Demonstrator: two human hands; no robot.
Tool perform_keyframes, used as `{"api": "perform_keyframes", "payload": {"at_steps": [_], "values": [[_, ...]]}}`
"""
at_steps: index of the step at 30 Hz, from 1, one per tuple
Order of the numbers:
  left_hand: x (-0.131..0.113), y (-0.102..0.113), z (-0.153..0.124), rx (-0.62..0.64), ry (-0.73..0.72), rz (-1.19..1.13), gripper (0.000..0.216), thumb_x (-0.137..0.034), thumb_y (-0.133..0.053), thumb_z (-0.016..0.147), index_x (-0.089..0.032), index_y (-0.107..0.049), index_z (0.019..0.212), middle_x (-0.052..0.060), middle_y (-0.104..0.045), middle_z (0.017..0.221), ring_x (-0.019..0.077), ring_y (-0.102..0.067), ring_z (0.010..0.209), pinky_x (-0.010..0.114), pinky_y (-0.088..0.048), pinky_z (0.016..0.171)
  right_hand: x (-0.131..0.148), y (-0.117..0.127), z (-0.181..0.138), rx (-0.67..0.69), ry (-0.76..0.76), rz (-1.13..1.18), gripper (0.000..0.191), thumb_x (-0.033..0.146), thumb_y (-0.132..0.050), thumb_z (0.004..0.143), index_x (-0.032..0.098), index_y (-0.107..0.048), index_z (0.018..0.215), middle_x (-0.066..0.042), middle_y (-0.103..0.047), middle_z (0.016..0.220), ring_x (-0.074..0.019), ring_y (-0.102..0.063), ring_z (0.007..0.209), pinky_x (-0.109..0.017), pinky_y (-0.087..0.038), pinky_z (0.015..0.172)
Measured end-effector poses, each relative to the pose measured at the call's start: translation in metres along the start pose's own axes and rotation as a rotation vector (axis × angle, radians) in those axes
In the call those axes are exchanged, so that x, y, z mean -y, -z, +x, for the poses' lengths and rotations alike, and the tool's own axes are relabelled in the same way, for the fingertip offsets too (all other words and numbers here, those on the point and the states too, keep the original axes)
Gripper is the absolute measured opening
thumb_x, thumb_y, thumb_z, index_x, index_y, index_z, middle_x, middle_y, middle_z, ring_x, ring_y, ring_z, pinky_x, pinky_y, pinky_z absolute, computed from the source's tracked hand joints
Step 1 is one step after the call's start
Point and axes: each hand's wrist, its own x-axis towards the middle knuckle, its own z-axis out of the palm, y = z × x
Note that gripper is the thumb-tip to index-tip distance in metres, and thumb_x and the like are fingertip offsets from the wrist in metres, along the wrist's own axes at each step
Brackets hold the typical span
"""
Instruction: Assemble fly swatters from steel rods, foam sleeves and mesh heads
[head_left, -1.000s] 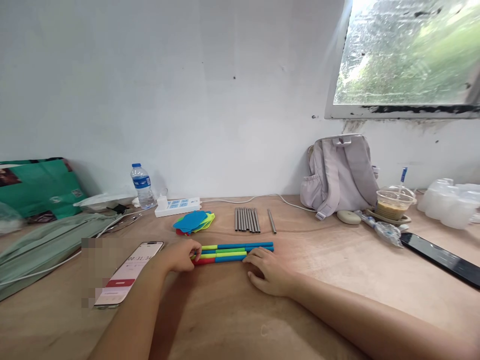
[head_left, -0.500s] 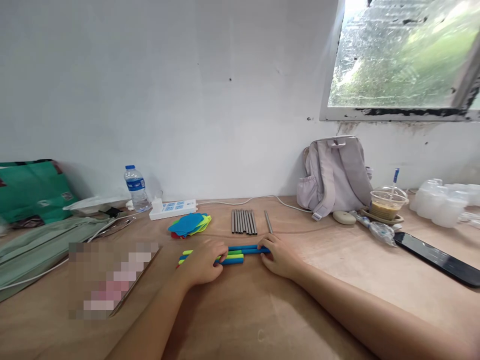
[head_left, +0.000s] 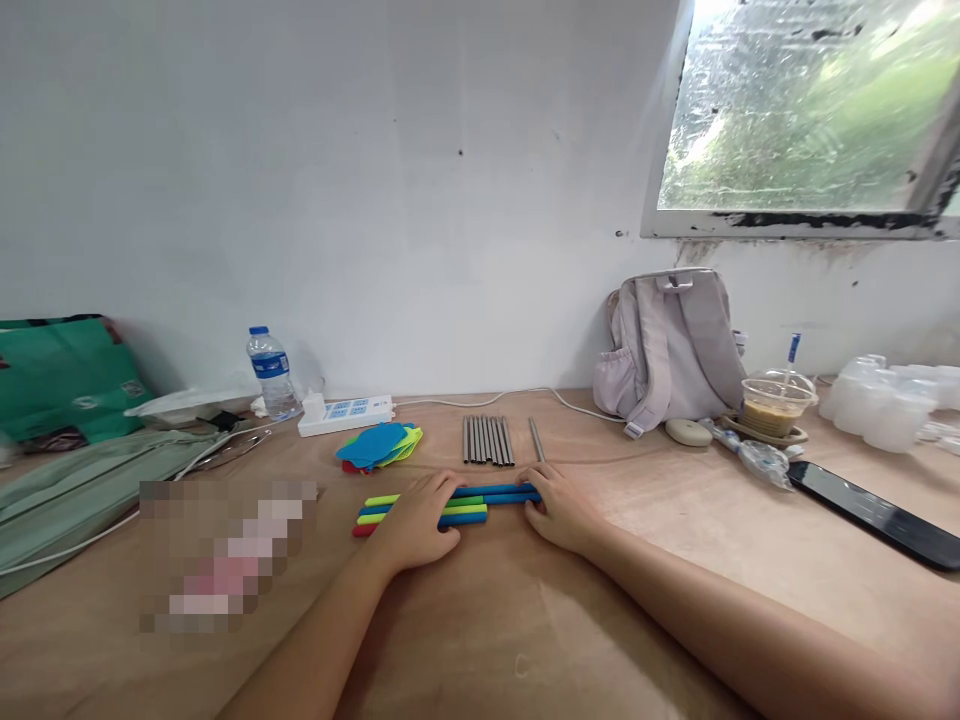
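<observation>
A row of coloured tubes (head_left: 470,518) in blue, yellow-green, green and red lies crosswise on the table. Spanning their middle is my left hand (head_left: 420,515), its fingers on the far side and the thumb on the near side. At the right, two longer blue tubes (head_left: 496,494) reach into my right hand (head_left: 559,503), whose curled fingers and thumb close round their ends. Beyond the hands lies a row of several metal tubes (head_left: 487,441), with a single metal tube (head_left: 536,440) apart on its right. Blue, yellow and red flat pieces (head_left: 379,445) form a pile at the left.
A white power strip (head_left: 345,414) and a water bottle (head_left: 270,373) stand at the back left. A grey backpack (head_left: 675,345) leans against the wall. To the right are a drink cup (head_left: 776,405) and a black phone (head_left: 874,513). A blurred flat item (head_left: 232,560) lies left.
My left hand has shifted slightly right and its thumb has moved off the near tube. More of the tubes' left ends show, including a red one. My right hand has barely moved.
</observation>
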Motion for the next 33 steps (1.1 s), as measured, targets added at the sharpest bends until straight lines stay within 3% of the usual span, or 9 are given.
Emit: {"api": "perform_keyframes", "payload": {"at_steps": [11, 19, 23, 27, 33], "values": [[0.002, -0.009, 0.001, -0.007, -0.015, -0.019, 0.047, -0.014, -0.045, 0.065, -0.022, -0.048, 0.111, 0.005, -0.049, 0.12, 0.0216, -0.045, 0.11, 0.034, -0.035, 0.094, -0.009, -0.008, 0.002, 0.027, 0.019, 0.064, 0.034, 0.002, -0.041, 0.07, 0.018, -0.052, 0.098, -0.006, -0.055, 0.102, -0.0175, -0.051, 0.094, -0.029, -0.038, 0.083], [0.005, -0.011, 0.002, -0.001, -0.021, -0.03, 0.045, -0.014, -0.044, 0.066, -0.023, -0.05, 0.109, 0.004, -0.051, 0.116, 0.021, -0.047, 0.107, 0.033, -0.037, 0.091, -0.014, -0.002, 0.007, -0.065, 0.045, 0.036, 0.025, 0.007, -0.041, 0.076, 0.019, -0.055, 0.092, -0.005, -0.057, 0.099, -0.0181, -0.05, 0.094, -0.03, -0.035, 0.084], [0.004, -0.01, 0.002, -0.002, -0.025, -0.034, 0.044, -0.014, -0.044, 0.066, -0.023, -0.05, 0.108, 0.004, -0.05, 0.116, 0.0211, -0.047, 0.107, 0.033, -0.037, 0.091, -0.031, -0.001, 0.019, -0.142, -0.12, -0.036, 0.021, 0.016, -0.04, 0.081, 0.02, -0.06, 0.084, -0.006, -0.059, 0.094, -0.0193, -0.049, 0.092, -0.031, -0.032, 0.082], [0.004, -0.009, 0.003, 0.006, -0.021, -0.042, 0.043, -0.014, -0.043, 0.065, -0.022, -0.05, 0.107, 0.005, -0.05, 0.117, 0.0212, -0.047, 0.107, 0.033, -0.037, 0.091, -0.047, -0.006, 0.031, -0.105, -0.389, -0.122, 0.021, 0.021, -0.044, 0.078, 0.021, -0.063, 0.086, -0.007, -0.059, 0.092, -0.0235, -0.047, 0.096, -0.034, -0.029, 0.078], [0.003, -0.007, 0.003, 0.005, -0.005, -0.069, 0.044, -0.014, -0.044, 0.064, -0.023, -0.051, 0.107, 0.004, -0.051, 0.116, 0.0208, -0.047, 0.106, 0.033, -0.037, 0.091, -0.056, -0.017, 0.046, -0.057, -0.37, -0.13, 0.023, 0.019, -0.045, 0.077, 0.023, -0.063, 0.09, -0.006, -0.06, 0.096, -0.0232, -0.049, 0.095, -0.033, -0.027, 0.077]]}}
